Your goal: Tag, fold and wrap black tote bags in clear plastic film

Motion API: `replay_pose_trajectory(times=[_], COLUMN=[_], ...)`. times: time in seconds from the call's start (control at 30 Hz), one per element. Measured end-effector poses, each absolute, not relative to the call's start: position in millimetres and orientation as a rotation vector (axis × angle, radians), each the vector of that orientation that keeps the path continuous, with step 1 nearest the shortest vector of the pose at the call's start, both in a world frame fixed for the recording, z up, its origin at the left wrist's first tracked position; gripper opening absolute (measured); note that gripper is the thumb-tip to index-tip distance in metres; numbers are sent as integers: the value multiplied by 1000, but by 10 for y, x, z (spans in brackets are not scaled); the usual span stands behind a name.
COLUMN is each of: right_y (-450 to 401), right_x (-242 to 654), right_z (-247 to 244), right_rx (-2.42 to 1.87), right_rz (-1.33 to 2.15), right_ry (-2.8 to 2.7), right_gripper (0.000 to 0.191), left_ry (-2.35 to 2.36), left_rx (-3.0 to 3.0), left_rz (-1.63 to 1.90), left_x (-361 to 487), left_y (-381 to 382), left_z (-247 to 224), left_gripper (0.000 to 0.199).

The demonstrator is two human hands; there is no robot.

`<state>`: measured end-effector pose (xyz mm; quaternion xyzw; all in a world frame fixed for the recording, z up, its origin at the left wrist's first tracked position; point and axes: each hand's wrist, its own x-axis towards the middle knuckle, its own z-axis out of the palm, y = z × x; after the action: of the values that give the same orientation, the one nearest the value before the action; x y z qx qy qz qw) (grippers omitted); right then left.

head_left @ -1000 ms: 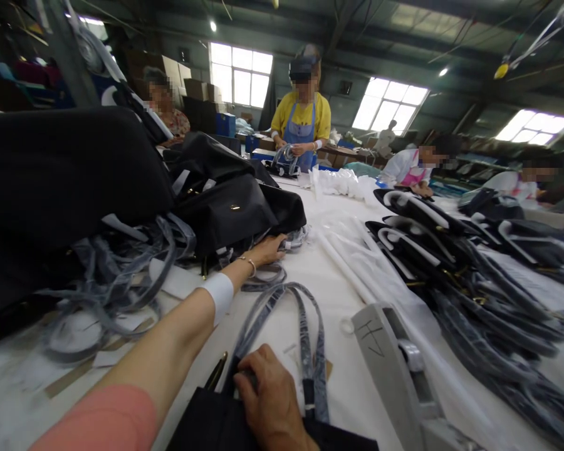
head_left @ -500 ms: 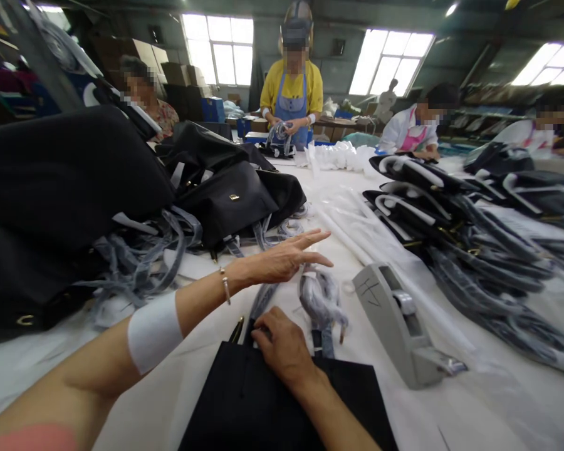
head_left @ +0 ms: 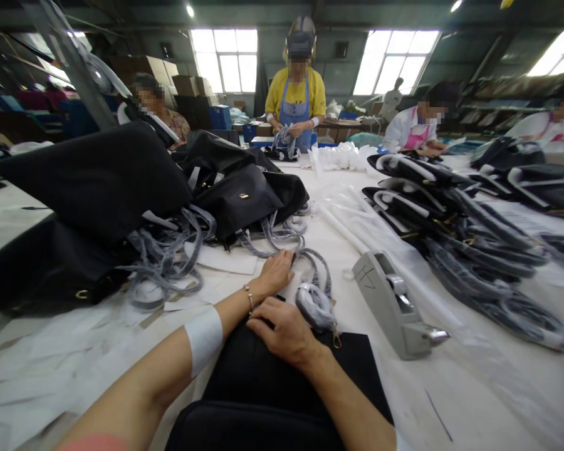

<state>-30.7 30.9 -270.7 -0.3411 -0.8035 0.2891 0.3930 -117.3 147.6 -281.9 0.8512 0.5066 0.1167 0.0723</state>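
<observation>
Black bag (head_left: 256, 376) lay toward the surface's (head_left: 420, 383) near edge. Left hand (head_left: 276, 275), fingers bunched, was by the wrapped handles (head_left: 328, 275); right hand (head_left: 284, 331), fingers curled, lay over the bag. Pinching: could not tell. Risk: tugging the bag might shift the coiled strap (head_left: 314, 307), if unsecured.
</observation>
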Motion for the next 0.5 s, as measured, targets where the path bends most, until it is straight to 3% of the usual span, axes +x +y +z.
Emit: replay_pose_trajectory(times=[0.1, 0.27, 0.33, 0.43, 0.5], right_y=[285, 492, 584, 663, 679], right_x=[-179, 160, 255, 308, 296], right_z=[-2526, -2547, -2665, -2819, -2851], right_rx=[-753, -1161, -1293, -1457, -1579], right_rz=[560, 186, 215, 340, 354], right_ry=[-1869, -1566, -1727, -2045, -2190], right_gripper=[11, 22, 36, 53, 56], left_ry=[1665, 1740, 1753, 1710, 1676], left_rx=[2535, 2446, 2373, 2293, 2260], left_rz=[449, 472, 413, 256, 146], left_x=[-1083, -1154, -1286, -1549, -1690], left_y=[1435, 1436, 1498, 1606, 1634], left_z=[-2868, -2855, -2802, -2683, -2606], left_gripper=[42, 58, 49, 22, 17])
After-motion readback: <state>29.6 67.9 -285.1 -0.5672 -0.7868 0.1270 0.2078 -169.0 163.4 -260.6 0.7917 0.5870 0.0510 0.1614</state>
